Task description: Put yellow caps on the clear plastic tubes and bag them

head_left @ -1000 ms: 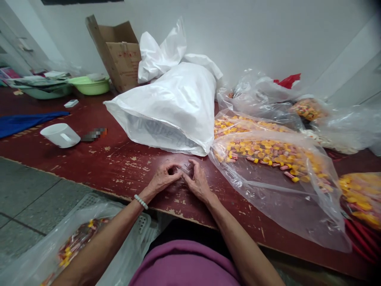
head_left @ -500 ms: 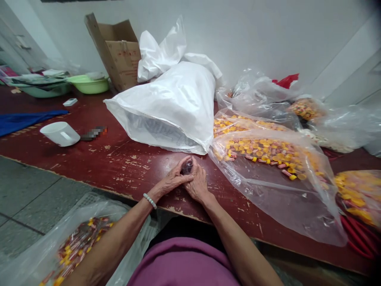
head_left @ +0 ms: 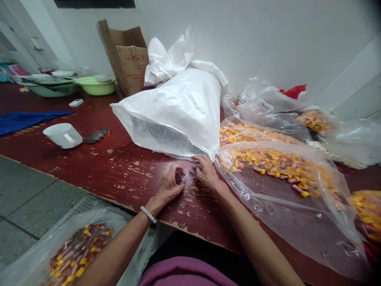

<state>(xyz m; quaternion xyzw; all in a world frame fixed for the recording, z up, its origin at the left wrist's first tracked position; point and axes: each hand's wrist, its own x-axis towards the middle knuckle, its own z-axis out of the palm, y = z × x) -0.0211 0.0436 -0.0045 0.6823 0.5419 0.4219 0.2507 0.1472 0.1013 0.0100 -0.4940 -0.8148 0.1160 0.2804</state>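
My left hand [head_left: 170, 183], with a beaded bracelet at the wrist, is curled round a small dark, clear-looking item [head_left: 179, 176] above the red table. To its right, my right hand [head_left: 206, 171] is apart from it, thumb and index finger spread, nothing visible held between them. Its index fingertip is at the lower edge of a large white sack [head_left: 190, 99], whose mouth faces me. Right of that hand lies an open clear plastic bag [head_left: 268, 206] with many yellow-capped small pieces [head_left: 270, 159].
The worn red table [head_left: 125, 171] bears a white mug [head_left: 63, 136], a blue cloth [head_left: 32, 119], green basins [head_left: 97, 85] and a cardboard box [head_left: 132, 65]. Below left, a plastic bag holds more yellow-capped pieces [head_left: 74, 254]. Another filled bag [head_left: 369, 210] lies far right.
My hands have moved apart; my right hand has let go of the dark item and shifted toward the sack's edge. The dark item stays in my left hand. The view has shifted slightly.
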